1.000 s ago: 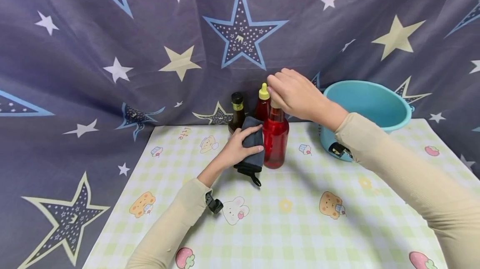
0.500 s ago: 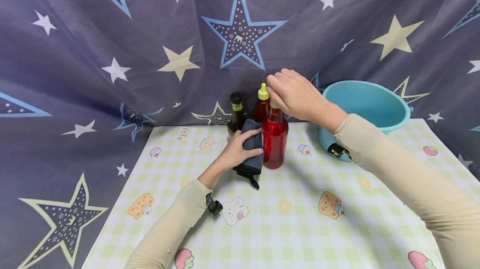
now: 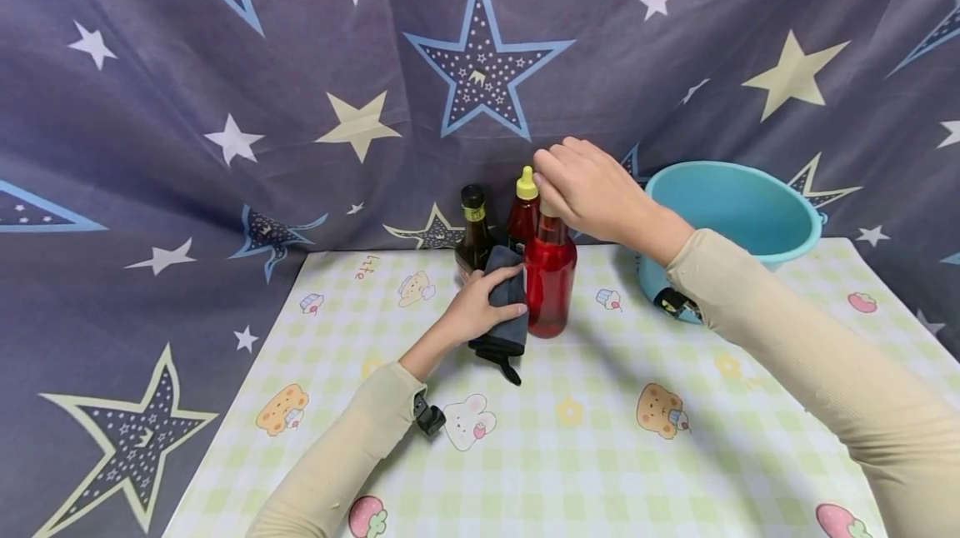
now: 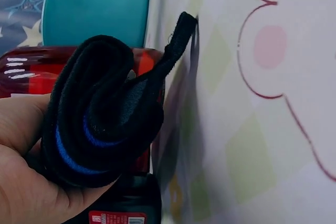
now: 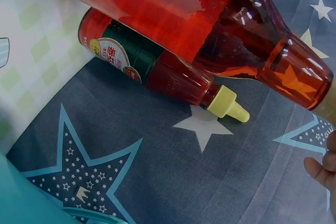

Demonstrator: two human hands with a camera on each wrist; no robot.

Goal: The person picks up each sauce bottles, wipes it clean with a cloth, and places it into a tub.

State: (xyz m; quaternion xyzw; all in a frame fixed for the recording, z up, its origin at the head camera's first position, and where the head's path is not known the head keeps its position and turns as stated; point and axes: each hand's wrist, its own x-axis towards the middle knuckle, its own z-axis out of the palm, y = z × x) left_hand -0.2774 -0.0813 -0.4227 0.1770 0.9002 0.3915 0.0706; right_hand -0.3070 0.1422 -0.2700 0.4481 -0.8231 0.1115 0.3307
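Observation:
A tall bottle of red liquid (image 3: 551, 292) stands upright on the table. My right hand (image 3: 592, 192) grips its pale cap from above; in the right wrist view only a few fingers show beside that cap. With fingers and thumb, my left hand (image 3: 476, 306) holds a folded dark grey towel (image 3: 508, 323) against the bottle's left side. Seen from the left wrist, the towel (image 4: 105, 119) is rolled in layers, with blue inside and a hanging loop sticking out. Behind stand a yellow-capped sauce bottle (image 3: 522, 217) and a dark bottle (image 3: 474, 238) with a black cap.
A turquoise bucket (image 3: 731, 213) stands at the back right, partly behind my right forearm. The table carries a green checked cloth (image 3: 585, 471) with cartoon prints. A star-patterned curtain (image 3: 285, 80) hangs right behind the bottles and the bucket.
My left hand and the towel have slid slightly down along the red bottle, showing more of the dark bottle. The right hand and the red bottle have stayed in place.

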